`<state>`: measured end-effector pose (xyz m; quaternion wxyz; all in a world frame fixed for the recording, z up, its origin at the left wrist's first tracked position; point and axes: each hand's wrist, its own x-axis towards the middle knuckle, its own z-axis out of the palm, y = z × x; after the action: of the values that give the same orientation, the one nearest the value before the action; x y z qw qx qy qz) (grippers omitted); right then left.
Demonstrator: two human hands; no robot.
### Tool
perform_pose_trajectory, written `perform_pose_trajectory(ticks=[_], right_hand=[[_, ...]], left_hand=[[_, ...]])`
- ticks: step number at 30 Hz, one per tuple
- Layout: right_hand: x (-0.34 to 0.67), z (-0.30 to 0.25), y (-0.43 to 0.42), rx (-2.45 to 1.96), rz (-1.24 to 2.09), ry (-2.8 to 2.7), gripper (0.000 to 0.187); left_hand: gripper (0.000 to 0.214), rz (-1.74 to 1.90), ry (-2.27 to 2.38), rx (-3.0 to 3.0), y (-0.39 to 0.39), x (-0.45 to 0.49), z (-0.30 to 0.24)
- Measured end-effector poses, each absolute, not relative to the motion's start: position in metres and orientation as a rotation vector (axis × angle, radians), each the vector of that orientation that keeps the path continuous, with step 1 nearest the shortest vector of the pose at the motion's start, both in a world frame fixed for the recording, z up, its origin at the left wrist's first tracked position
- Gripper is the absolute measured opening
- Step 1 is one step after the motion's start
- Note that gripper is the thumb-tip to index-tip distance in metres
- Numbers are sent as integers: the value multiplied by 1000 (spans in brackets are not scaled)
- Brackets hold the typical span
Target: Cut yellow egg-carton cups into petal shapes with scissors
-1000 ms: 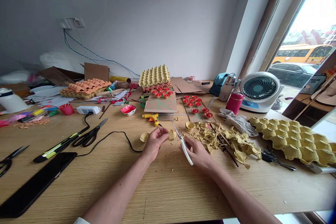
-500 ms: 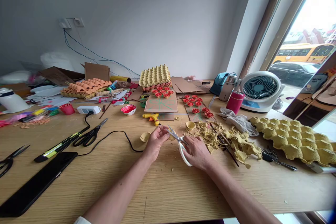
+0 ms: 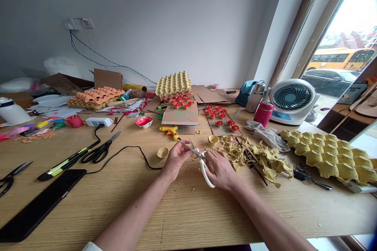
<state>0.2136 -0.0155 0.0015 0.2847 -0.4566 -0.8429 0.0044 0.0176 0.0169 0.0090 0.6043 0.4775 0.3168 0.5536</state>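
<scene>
My left hand (image 3: 174,159) pinches a small yellow egg-carton cup piece (image 3: 194,153) just above the wooden table (image 3: 182,211). My right hand (image 3: 221,170) grips white-handled scissors (image 3: 200,160), whose open blades reach the cup piece at my left fingertips. Another cut cup (image 3: 162,152) lies left of my left hand, and one more cup (image 3: 213,140) stands behind the scissors. A heap of yellow carton scraps (image 3: 253,155) lies right of my right hand.
A yellow egg tray (image 3: 326,157) sits at the right, a white fan (image 3: 290,100) and red bottle (image 3: 263,114) behind it. Red paper roses on cardboard (image 3: 220,119), a yellow glue gun (image 3: 171,131), black scissors (image 3: 100,152), a black cable (image 3: 126,153) and a black phone (image 3: 38,206) lie about.
My right hand turned the scissors from lying shut beside the piece to blades open at it. My left hand stayed in place, holding the cup piece.
</scene>
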Motion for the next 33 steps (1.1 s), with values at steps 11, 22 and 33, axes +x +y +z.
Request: perform_pose_trajectory(ticks=[11, 22, 33], right_hand=[[214, 5, -17, -1182, -3, -2283, 15], [215, 7, -18, -1144, 7, -2287, 15], [215, 7, -18, -1111, 30, -2290, 12]], left_hand=[[42, 1268, 722, 1161, 15, 16, 12], [44, 1260, 719, 1191, 14, 16, 16], [46, 1252, 707, 1227, 13, 15, 16]])
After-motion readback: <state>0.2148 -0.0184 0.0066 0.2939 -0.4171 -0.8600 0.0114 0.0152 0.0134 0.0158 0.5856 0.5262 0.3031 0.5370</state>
